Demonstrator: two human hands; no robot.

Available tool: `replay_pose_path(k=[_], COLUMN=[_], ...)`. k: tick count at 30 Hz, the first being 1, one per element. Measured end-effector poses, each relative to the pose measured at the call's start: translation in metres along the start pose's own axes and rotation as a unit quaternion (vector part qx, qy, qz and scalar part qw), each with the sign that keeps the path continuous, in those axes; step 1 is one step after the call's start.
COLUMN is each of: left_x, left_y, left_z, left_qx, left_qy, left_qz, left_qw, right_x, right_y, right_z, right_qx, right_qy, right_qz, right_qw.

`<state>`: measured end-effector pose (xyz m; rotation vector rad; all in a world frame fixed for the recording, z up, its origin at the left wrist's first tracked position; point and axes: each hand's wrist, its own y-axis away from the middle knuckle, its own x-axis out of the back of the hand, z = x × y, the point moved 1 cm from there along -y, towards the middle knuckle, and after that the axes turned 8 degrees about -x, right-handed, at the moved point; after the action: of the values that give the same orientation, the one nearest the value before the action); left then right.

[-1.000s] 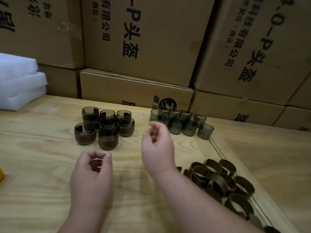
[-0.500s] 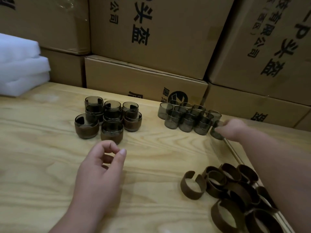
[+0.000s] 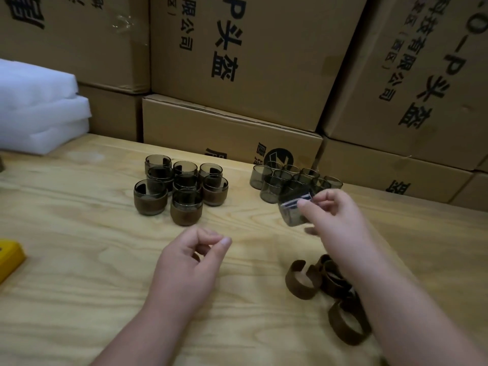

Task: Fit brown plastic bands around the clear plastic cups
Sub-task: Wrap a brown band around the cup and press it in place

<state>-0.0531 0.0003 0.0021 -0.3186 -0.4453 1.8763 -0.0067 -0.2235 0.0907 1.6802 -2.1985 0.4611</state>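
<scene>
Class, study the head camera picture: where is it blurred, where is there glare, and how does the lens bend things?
Head view: the right hand and the clear plastic cup it pinches are motion-smeared; white glints streak that cup; the stacked brown cardboard boxes lean outward from wide-angle distortion; lighting is dim and warm.

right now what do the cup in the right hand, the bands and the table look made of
Cup: clear smoky plastic, glossy; the tabletop shows through it and it catches highlights.
Bands: brown, matte, thin split rings; probably plastic, though the look leaves it open.
Table: pale bare wood, likely plywood; grain visible.
</scene>
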Motion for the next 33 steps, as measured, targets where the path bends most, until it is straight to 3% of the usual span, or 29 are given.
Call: replay_pose_path(k=[3,8,11,18,22,27,33], left_x=[0.000,0.003,0.000,0.001,0.003,0.005,-0.001], left_y=[0.000,-0.004,-0.003,-0.010,-0.012,-0.011,-0.003], left_z=[0.000,0.004,-0.001,-0.002,-0.007,-0.009,-0.006], left_qx=[0.006,0.043,0.061,0.061,0.060,0.053,0.049], left_qy=[0.010,0.125,0.080,0.104,0.063,0.048,0.064], left_qz=[-0.028,-0.088,-0.109,0.008,0.026,-0.001,-0.131], left_qw=[1.000,0.987,0.989,0.993,0.996,0.997,0.988], right_x=[-0.041,-0.103,-0.111,-0.109,-0.115,-0.117,-0.114], right_y=[0.051,0.070,0.066,0.050,0.051,0.049,0.050], right_z=[0.008,0.024,0.032,0.040,0.043,0.045,0.041], right_qx=[-0.040,-0.091,-0.079,-0.070,-0.047,-0.055,-0.053], right_qy=[-0.217,-0.344,-0.354,-0.309,-0.311,-0.322,-0.339], right_qz=[-0.078,-0.114,-0.140,-0.102,-0.100,-0.090,-0.125], right_qw=[0.972,0.928,0.921,0.943,0.944,0.941,0.931])
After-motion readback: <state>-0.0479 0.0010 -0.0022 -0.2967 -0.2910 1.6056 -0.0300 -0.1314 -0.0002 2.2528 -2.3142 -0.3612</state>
